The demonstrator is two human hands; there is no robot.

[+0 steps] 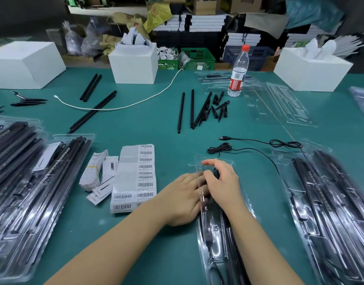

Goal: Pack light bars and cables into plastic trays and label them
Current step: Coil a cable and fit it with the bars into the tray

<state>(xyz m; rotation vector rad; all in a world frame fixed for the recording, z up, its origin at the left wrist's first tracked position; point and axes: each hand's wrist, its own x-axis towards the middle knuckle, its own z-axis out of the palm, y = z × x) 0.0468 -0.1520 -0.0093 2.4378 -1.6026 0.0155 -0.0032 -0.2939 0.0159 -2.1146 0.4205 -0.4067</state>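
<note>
A clear plastic tray (213,241) with black light bars and a cable in it lies in front of me on the green table. My left hand (183,200) rests flat on the tray's left edge, fingers straight. My right hand (221,179) lies over the tray's upper part with fingers bent onto a dark piece there; what it holds is hidden. Loose black light bars (187,111) and short black spikes (219,106) lie farther back. Two black USB cables (259,144) lie right of centre. A sheet of barcode labels (136,177) sits to my left.
Stacks of filled trays lie at the left (33,192) and right (329,202). Empty clear trays (280,103), a water bottle (237,73), a white cable (123,106), paper cards (94,171) and three white boxes (133,62) stand on the table.
</note>
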